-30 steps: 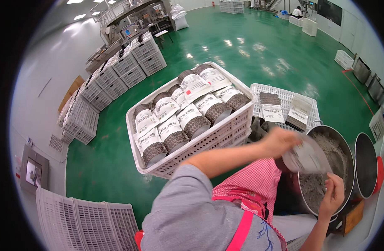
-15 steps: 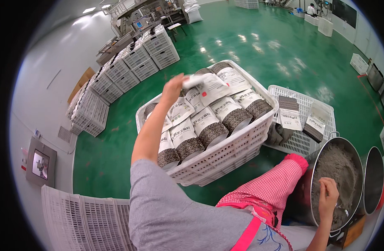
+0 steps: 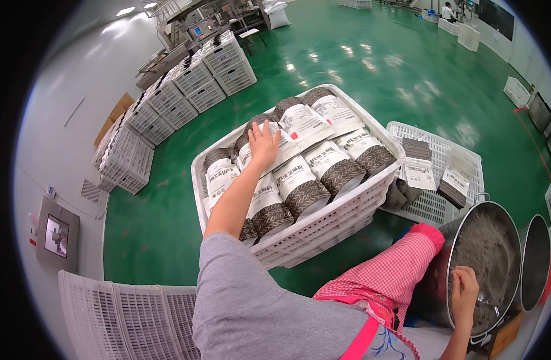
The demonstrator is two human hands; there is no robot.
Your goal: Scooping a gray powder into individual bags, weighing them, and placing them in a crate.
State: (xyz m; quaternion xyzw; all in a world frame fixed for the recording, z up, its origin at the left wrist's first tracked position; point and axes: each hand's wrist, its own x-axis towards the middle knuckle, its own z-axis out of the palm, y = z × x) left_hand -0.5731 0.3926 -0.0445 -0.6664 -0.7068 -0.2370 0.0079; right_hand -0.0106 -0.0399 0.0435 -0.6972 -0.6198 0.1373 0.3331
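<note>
From afar I'm seeing a filled pouch, partly hidden, lying approx. mid-way along the far row in a wht plastic crate; its dk brown patterned btm is pointing far, its wht part is facing the near row. Other pouches, same dk/wht print, are lying packed in 2 rows w/ it. At near R I'm viewing a rnd metal pot holding loose grey powder, w/ a shiny metal scoop showing partly in it, near side.

Glossy green floor. White crates stacked along left wall, brown board behind. Lit wall screen. White sacks near machinery. Distant person, upper right.
</note>
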